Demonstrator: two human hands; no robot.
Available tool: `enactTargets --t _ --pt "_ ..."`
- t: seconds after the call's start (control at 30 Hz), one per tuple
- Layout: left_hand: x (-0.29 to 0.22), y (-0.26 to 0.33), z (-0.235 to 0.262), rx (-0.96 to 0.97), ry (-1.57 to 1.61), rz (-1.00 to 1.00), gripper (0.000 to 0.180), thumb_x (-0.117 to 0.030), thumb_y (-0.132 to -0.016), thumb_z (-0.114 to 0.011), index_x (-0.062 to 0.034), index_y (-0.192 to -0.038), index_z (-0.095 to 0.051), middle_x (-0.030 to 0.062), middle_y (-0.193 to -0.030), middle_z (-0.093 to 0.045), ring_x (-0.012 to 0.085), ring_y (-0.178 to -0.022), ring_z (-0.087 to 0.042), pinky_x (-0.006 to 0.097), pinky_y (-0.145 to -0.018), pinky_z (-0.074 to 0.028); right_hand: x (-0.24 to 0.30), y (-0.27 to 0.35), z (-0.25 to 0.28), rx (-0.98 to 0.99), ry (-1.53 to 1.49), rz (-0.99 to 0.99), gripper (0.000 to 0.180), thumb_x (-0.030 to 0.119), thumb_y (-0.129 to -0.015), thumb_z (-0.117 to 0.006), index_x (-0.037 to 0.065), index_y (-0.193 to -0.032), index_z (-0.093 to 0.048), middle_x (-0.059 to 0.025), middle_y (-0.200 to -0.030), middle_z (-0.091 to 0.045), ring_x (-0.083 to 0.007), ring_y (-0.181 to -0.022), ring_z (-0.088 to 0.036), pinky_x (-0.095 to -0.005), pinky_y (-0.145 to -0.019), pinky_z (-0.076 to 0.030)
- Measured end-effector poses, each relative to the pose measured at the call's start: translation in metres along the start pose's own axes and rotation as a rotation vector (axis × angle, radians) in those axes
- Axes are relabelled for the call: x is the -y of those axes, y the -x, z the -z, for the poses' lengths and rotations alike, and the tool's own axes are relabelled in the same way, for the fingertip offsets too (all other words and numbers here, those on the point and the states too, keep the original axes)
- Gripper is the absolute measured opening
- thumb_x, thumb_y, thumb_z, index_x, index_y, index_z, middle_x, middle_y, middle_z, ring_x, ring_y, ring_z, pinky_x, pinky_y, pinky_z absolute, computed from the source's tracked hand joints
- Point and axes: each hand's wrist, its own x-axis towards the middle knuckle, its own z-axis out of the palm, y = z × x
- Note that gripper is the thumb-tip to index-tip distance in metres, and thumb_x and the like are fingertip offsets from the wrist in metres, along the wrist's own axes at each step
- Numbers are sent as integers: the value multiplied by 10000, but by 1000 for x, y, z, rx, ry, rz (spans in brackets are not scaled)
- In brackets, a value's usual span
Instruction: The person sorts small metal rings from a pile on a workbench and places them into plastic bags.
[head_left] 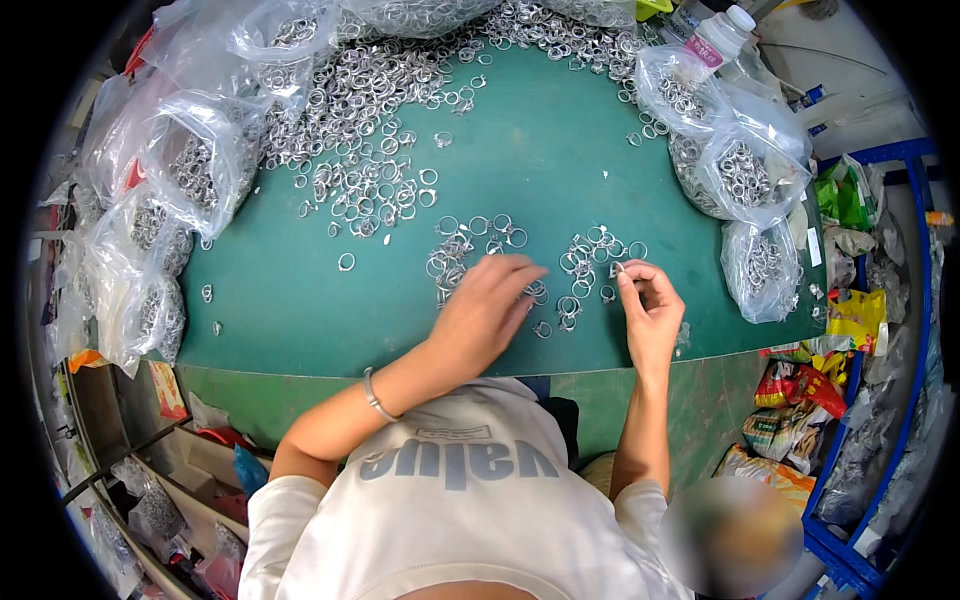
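Silvery metal rings lie loose on a green tabletop (560, 130). My left hand (485, 305), slightly blurred, rests over a small cluster of rings (449, 258), partly hiding it. Its fingers stretch to the right, somewhat apart, and seem to grip nothing. To the right is another small group of rings (577, 262). At that group's right edge my right hand (655, 300) pinches a ring (616, 269) between thumb and fingertips. One lone ring (346, 262) lies left of my left hand.
A large heap of rings (370, 90) spreads across the back left. Clear plastic bags of rings line the left (195, 165) and right (745, 170) sides. A white bottle (720, 38) stands at the back right. Blue shelving (905, 330) holds colourful packages beyond the right edge.
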Motion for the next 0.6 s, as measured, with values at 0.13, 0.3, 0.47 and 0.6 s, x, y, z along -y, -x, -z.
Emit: enactTargets --t 0.13,0.3,0.47,0.6 --pt "7 -20 -32 133 -135 -119 372 -4 -780 -632 -70 -1143 -584 114 -1135 -547 280 -1034 -511 385 -858 -401 1 -3 9 14 521 208 64 34 -790 -668 8 -827 -622 -73 -860 -610 -206 -804 -545 -316 -719 -410" --pt "12 -37 -39 233 -408 -197 397 16 -745 -595 -64 -1133 -585 111 -1180 -512 289 -1065 -478 381 -850 -371 17 5 2 -53 760 357 139 72 -742 -702 58 -858 -625 -93 -932 -585 -281 -893 -525 -371 -759 -381" --pt "17 -29 -23 183 -345 -143 426 23 -733 -600 -59 -1150 -569 126 -1168 -508 299 -1073 -475 392 -864 -373 15 14 -21 159 840 405 149 101 -737 -718 55 -839 -619 -71 -941 -571 -257 -897 -508 -373 -765 -354" --pt "5 -21 -11 104 -115 -57 315 -26 -849 -580 -35 -1162 -556 114 -1088 -558 269 -984 -548 366 -820 -442 21 13 -13 30 634 412 119 44 -734 -700 48 -828 -628 -61 -880 -609 -246 -839 -535 -365 -753 -359"
